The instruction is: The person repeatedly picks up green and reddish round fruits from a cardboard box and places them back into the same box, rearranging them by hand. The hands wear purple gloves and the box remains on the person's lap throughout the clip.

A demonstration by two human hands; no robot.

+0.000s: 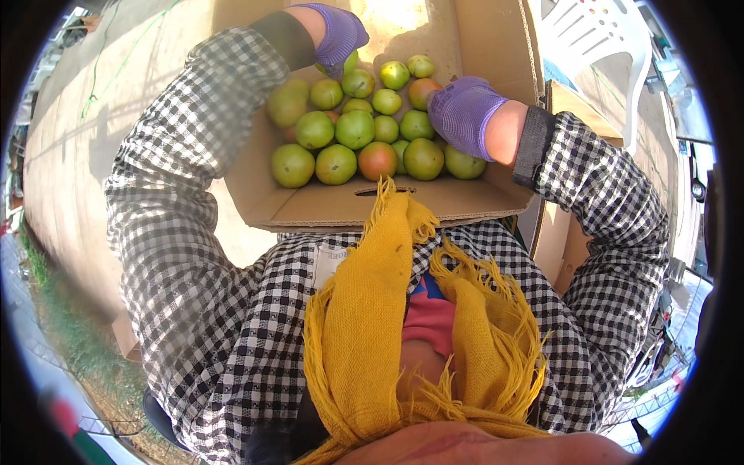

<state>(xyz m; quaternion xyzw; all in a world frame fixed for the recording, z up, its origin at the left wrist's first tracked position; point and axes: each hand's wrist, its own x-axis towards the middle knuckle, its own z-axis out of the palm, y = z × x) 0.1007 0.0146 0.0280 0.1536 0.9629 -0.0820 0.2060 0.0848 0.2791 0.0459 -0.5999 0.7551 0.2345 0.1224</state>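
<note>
A cardboard box (325,206) stands before me with many green tomatoes (354,129) in its near half and a few reddening ones, such as the orange-red tomato (378,161) near the front wall. My left hand (340,38), in a purple knit glove, reaches over the box's left side; its fingers are on a green tomato (350,61) that it partly hides. My right hand (468,116), gloved alike, is at the right side of the pile, its fingertips against a reddish-green tomato (423,93); whether it grips this tomato is unclear.
A white plastic chair (630,64) stands beyond the box at the right. Other cardboard (567,232) lies beside the box on the right. Ends of a yellow fringed scarf (366,290) hang from my neck, one over the box's near edge. A green cord crosses the floor at the upper left.
</note>
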